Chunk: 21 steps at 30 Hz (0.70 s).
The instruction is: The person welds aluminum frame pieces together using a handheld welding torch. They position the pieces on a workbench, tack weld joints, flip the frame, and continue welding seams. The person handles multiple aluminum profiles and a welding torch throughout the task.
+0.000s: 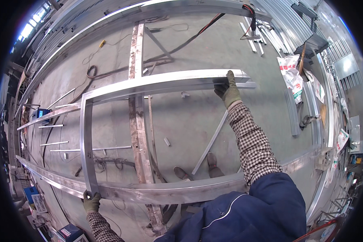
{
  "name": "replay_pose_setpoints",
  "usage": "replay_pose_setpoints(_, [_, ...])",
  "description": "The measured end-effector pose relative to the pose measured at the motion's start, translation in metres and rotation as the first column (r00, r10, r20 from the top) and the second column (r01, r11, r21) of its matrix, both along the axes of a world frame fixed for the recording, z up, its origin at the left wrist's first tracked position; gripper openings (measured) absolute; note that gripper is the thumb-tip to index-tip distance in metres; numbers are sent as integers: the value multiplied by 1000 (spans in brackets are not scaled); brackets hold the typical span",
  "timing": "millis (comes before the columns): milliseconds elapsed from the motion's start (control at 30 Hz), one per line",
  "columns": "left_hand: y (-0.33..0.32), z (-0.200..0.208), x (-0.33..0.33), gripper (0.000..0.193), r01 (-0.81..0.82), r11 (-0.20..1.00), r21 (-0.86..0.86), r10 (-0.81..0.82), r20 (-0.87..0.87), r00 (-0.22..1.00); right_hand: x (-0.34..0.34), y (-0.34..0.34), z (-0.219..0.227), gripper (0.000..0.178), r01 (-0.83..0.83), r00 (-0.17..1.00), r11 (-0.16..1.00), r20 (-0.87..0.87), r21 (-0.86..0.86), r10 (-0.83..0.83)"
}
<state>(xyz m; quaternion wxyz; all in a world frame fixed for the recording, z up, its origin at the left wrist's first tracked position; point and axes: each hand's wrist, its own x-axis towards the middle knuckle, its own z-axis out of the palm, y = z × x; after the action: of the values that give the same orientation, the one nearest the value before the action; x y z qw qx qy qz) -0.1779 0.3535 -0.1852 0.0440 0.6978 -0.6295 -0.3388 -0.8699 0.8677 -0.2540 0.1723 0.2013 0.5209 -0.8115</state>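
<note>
My right hand (229, 92), in a greenish work glove, is closed round the right end of a long silvery metal tube (157, 82). At its left end this tube meets a shorter cross tube (86, 141) at a square corner. My left hand (92, 202), also gloved, grips the near end of the cross tube, where it meets a long metal beam (169, 192) running close in front of my body. The fingers of my left hand are partly hidden under the metal. I cannot tell whether cross tube and beam are joined.
A rust-marked support bar (137, 121) runs beneath the tubes. Loose metal strips (211, 141) and a cable (181, 46) lie on the grey floor. At the right are white printed sacks (290, 76) and stacked metal profiles (310, 107). A blue box (71, 232) stands lower left.
</note>
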Motion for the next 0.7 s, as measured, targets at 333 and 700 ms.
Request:
replay_pose_setpoints(333, [1, 4, -3, 108, 45, 999, -25, -43, 55, 998, 10, 52, -3, 59, -119, 993, 988, -22, -100, 118])
replay_pose_setpoints(700, [147, 82, -107, 80, 480, 776, -410, -314, 410, 857, -13, 292, 30, 46, -65, 997, 965, -21, 253, 72])
